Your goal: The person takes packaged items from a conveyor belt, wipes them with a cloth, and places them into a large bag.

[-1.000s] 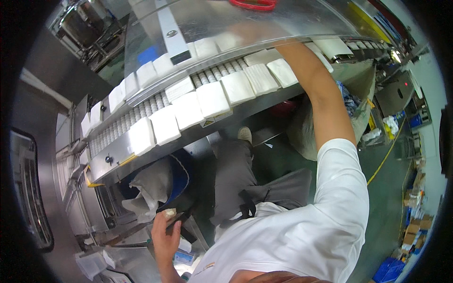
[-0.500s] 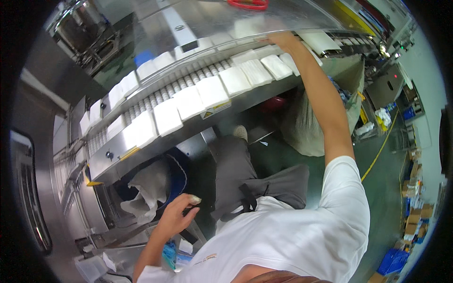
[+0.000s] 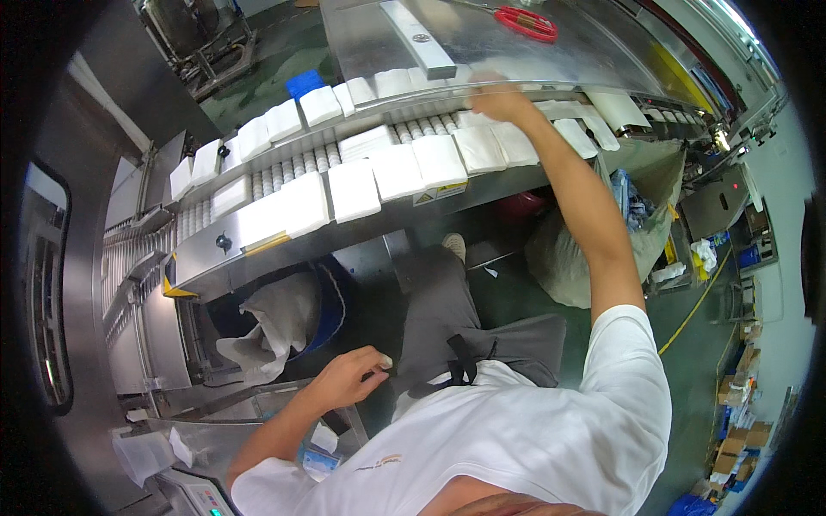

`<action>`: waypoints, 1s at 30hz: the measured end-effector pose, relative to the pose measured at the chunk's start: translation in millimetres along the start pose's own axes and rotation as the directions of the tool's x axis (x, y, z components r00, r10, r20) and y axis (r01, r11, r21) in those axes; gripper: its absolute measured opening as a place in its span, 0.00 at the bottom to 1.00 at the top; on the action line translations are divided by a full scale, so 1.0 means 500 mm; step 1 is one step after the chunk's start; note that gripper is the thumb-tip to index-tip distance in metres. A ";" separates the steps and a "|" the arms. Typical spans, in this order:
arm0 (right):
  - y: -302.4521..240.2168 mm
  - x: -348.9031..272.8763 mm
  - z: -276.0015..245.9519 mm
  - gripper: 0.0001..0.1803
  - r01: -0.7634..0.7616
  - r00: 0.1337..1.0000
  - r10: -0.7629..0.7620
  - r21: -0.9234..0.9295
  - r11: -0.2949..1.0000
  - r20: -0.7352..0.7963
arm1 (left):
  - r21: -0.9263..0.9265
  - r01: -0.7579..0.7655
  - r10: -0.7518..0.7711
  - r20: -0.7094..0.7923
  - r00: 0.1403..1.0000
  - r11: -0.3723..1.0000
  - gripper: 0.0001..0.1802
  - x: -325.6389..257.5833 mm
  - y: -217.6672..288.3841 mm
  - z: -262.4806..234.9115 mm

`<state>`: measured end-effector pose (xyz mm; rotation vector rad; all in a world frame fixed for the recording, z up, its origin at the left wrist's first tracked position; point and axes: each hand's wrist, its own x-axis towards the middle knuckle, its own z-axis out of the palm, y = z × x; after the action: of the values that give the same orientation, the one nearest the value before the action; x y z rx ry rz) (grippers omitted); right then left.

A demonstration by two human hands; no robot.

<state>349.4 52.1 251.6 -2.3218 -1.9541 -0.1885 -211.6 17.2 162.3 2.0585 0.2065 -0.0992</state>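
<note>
My right hand [image 3: 499, 99] reaches over the roller conveyor [image 3: 327, 158], beside the white folded cloth pads. It is smeared by motion, so its fingers and anything in them do not show clearly. Along the near ledge lies a row of white pads [image 3: 354, 189], and another row of pads [image 3: 284, 120] lines the far side. One more stack of pads [image 3: 366, 143] rests on the rollers between them. Low in front of my body hangs my left hand [image 3: 353, 377], fingers loosely curled and thumb apart. Something small and pale covers a fingertip; the palm is hidden.
A clear panel edge and steel top [image 3: 516, 52] lie beyond the conveyor, with a red-handled tool [image 3: 525, 24] on it. Beneath the conveyor stand a blue bin [image 3: 331, 305] with pale cloth and a large beige sack [image 3: 559, 258]. A scale [image 3: 194, 494] is at lower left.
The view has shifted, so the conveyor sits lower and further right. My right hand stays over the conveyor's far side, moved slightly left relative to the pads. A stack on the rollers shows more plainly.
</note>
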 end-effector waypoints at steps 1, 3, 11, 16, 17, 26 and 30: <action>-0.041 0.005 -0.009 0.17 0.050 0.998 -0.052 0.054 0.997 0.037 | 0.000 -0.007 0.007 0.009 1.000 1.000 0.11 0.003 -0.004 0.005; -0.142 0.045 -0.024 0.16 -0.093 0.982 0.029 0.345 0.934 0.187 | 0.027 -0.035 0.035 0.028 0.999 0.999 0.12 0.009 -0.002 0.007; -0.422 0.226 0.108 0.40 -0.133 0.909 -0.037 0.373 0.918 0.416 | 0.097 -0.058 0.055 0.033 0.998 0.994 0.11 -0.016 0.001 0.015; -0.446 0.273 0.181 0.31 -0.459 0.844 0.347 0.216 0.862 0.409 | 0.129 -0.078 0.067 0.086 0.994 0.989 0.11 0.002 0.023 0.006; -0.432 0.284 0.182 0.32 -0.448 0.815 0.290 0.229 0.864 0.502 | 0.133 -0.035 0.023 0.088 0.996 0.991 0.11 0.002 0.022 0.009; -0.351 0.238 0.115 0.22 -0.336 0.941 0.084 0.932 0.138 0.327 | 0.186 -0.053 0.028 0.131 0.991 0.981 0.13 -0.009 0.026 0.001; -0.312 0.173 0.003 0.18 -0.337 0.932 0.134 0.941 -0.030 0.338 | 0.176 -0.091 0.066 0.140 0.988 0.980 0.15 0.010 0.025 0.001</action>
<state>210.0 163.0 263.7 -1.4479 -0.8635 1.1191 -204.6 11.4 171.9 2.2301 0.0339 -0.2129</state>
